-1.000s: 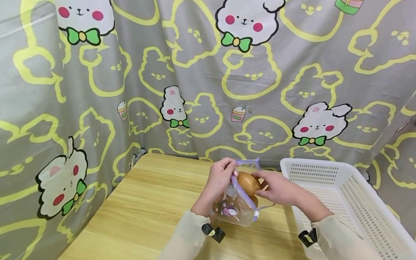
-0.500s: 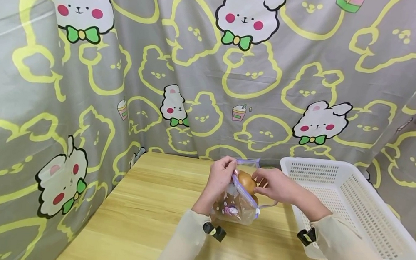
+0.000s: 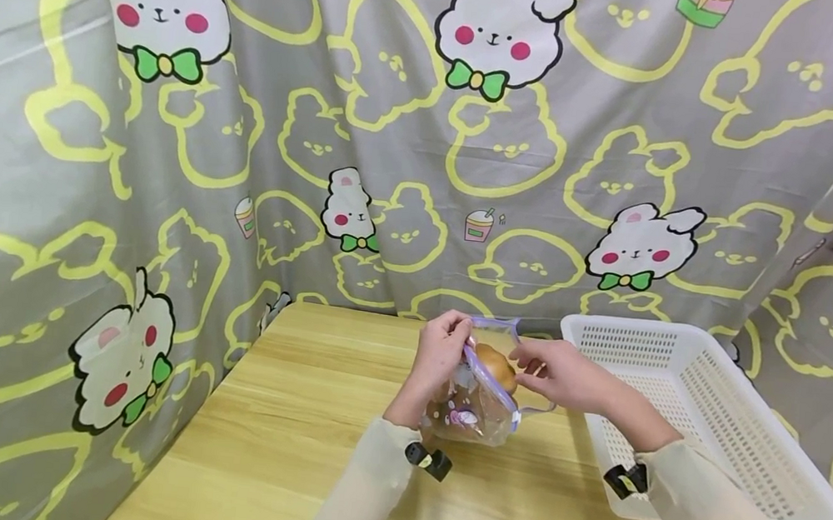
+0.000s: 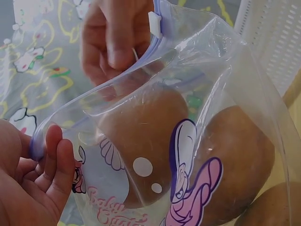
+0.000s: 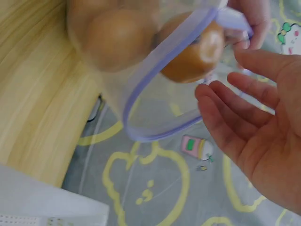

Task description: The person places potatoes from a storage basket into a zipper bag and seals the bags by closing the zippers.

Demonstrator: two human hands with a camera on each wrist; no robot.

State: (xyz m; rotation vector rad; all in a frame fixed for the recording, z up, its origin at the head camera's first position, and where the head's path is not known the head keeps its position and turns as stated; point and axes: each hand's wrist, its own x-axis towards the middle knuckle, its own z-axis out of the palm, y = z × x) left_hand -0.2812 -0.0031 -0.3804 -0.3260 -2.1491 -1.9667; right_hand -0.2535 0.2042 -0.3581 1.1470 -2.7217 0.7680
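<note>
My left hand [image 3: 439, 350] pinches the purple-edged rim of a clear zip bag [image 3: 478, 433] with pink cartoon print, holding its mouth apart. Several smooth, round, orange-brown things sit inside; their exact kind does not show. The uppermost round thing [image 5: 190, 54] lies at the mouth, and another round thing [image 4: 240, 160] is deeper in the bag. At the opening, my right hand [image 3: 564, 373] has its fingers loosely bent beside the uppermost one. In the right wrist view these fingers [image 5: 218, 110] stand apart from it, with nothing in the palm. A white slider [image 4: 154, 24] sits on the zip.
To the right stands a white perforated plastic basket [image 3: 687, 340] on the wooden table [image 3: 278, 448]. A grey curtain [image 3: 412, 151] with yellow outlines and white rabbits hangs behind and at the left. Each wrist wears a black strap.
The uppermost round thing has sunk further into the bag. My right hand's fingers have come off it and drawn slightly right. My left hand keeps its hold on the rim.
</note>
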